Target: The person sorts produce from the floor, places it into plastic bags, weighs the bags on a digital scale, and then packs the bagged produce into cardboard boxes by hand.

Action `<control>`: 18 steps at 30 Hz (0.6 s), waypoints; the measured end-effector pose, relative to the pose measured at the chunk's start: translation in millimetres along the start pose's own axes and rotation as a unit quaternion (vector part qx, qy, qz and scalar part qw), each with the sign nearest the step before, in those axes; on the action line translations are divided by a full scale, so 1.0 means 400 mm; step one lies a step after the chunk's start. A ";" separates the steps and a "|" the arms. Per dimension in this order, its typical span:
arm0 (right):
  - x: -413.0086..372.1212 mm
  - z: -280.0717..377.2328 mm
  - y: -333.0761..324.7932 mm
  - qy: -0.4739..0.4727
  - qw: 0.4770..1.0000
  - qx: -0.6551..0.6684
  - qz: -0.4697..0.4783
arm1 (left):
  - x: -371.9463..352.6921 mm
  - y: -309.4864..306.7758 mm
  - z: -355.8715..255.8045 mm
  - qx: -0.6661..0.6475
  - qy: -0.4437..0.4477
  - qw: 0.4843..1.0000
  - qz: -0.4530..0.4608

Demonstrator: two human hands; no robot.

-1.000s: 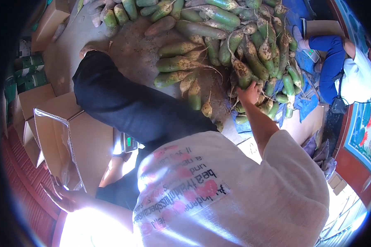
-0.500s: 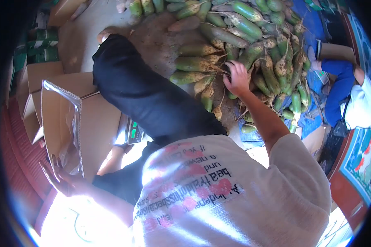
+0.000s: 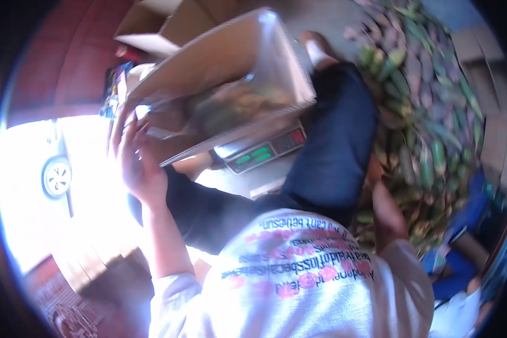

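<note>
An open cardboard box point(image 3: 231, 143) with a clear plastic liner point(image 3: 267, 50) stands by my legs, and blurred green-brown vegetables point(image 3: 239, 104) lie inside. My left hand point(image 3: 138, 163) is at the box's near left edge, its fingers stretched and apart against the cardboard. On the right, my right hand point(image 3: 374, 170) is low beside my knee, next to the pile of long green radishes point(image 3: 428, 160). The leg hides most of its fingers, so what they hold does not show. A digital scale point(image 3: 256, 158) with lit green figures is under the box's side.
More cardboard boxes point(image 3: 152, 25) stand behind the lined one, and others point(image 3: 498, 135) are at the far right. Another person in blue trousers point(image 3: 459, 276) sits at the lower right. A car wheel point(image 3: 57, 177) shows in the bright light at left.
The view has swung left, bringing the box interior and scale into plain sight. My right hand has gone from lying over the radishes to beside my knee. My left hand is still at the box.
</note>
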State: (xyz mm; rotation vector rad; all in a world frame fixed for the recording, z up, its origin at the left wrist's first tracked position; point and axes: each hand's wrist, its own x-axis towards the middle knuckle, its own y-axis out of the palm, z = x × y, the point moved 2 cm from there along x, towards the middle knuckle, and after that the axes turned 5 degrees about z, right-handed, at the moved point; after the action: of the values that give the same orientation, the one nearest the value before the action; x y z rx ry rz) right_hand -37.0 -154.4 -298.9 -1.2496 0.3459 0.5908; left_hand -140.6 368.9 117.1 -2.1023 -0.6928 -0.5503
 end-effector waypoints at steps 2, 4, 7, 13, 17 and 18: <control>0.007 -0.069 0.006 -0.080 0.991 -0.103 -0.042 | 0.021 -0.022 0.026 -0.014 -0.006 0.999 0.041; -0.067 -0.031 -0.140 -0.081 0.988 -0.098 -0.084 | 0.058 -0.025 0.035 0.027 -0.093 0.990 0.105; -0.150 0.040 -0.419 0.004 0.991 -0.011 -0.131 | 0.100 0.016 0.084 0.084 -0.153 0.939 0.297; -0.293 0.387 -0.995 -0.122 0.957 0.028 -0.263 | 0.053 0.154 0.231 0.246 -0.102 0.772 0.577; -0.344 0.769 -1.173 -0.247 0.944 -0.003 -0.219 | 0.005 0.174 0.237 0.236 0.021 0.754 0.613; -0.341 0.860 -1.181 -0.290 0.935 -0.015 -0.205 | 0.005 0.167 0.219 0.210 0.022 0.755 0.621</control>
State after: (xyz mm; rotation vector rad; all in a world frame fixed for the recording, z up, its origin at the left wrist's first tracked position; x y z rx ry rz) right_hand 108.9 50.1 246.2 -1.0738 -0.4134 0.5734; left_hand -84.1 408.0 30.9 -1.6280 0.6280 0.3042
